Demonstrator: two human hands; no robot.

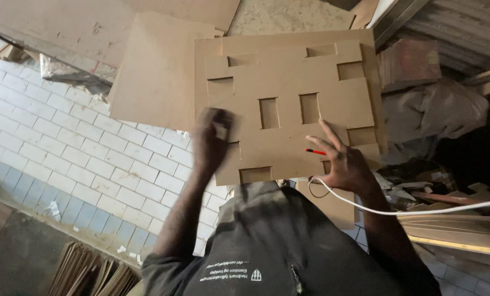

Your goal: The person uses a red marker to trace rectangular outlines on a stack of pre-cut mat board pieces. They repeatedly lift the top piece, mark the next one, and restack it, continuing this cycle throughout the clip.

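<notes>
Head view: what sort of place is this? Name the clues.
Probably a small woodworking workshop: a fibreboard panel with rectangular cut-outs, plain boards stacked beside it, and timber offcuts piled at the right.

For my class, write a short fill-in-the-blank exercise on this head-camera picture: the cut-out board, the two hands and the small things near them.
1. The brown board has ______ holes cut through it.
2. The right hand rests on the board with its fingers ______.
3. The pencil lying beside the right hand is ______ in colour.
4. A ______ cable runs across the right wrist.

The left hand is blurred.

Missing words: rectangular; spread; red; white
</notes>
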